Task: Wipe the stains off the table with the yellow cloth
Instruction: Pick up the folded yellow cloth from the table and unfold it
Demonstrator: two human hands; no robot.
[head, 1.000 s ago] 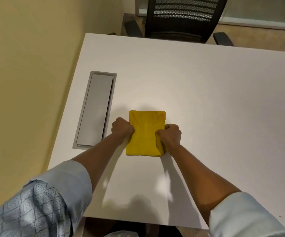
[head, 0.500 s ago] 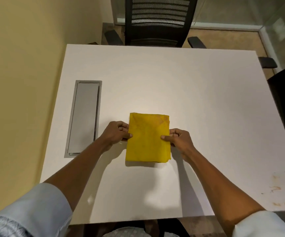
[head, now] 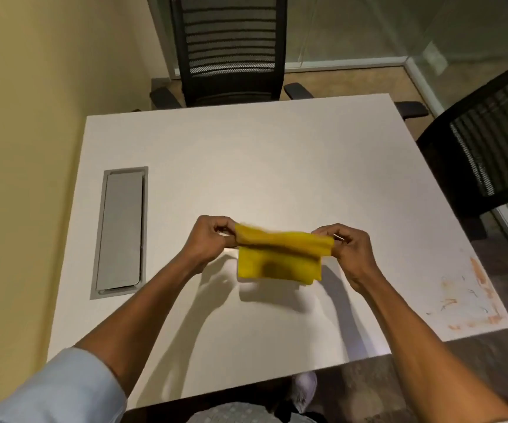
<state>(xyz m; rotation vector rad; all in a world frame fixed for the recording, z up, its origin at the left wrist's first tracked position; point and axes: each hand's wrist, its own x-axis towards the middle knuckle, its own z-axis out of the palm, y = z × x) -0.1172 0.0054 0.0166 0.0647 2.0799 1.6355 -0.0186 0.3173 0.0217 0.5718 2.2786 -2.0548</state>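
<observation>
A folded yellow cloth (head: 280, 257) hangs just above the middle of the white table (head: 246, 154), casting a shadow below it. My left hand (head: 208, 239) pinches its upper left corner and my right hand (head: 349, 248) pinches its upper right corner, so the top edge is lifted and folded over. Orange and dark stains (head: 472, 297) mark the table's near right corner, well to the right of the cloth and both hands.
A grey metal cable hatch (head: 121, 230) is set into the table's left side. A black mesh chair (head: 231, 50) stands at the far edge and another chair (head: 484, 160) at the right. A yellow wall runs along the left.
The cloth lay flat under both hands before; now both hands have raised its far edge off the table and folded it toward me. The camera view has pulled back, showing the stained corner.
</observation>
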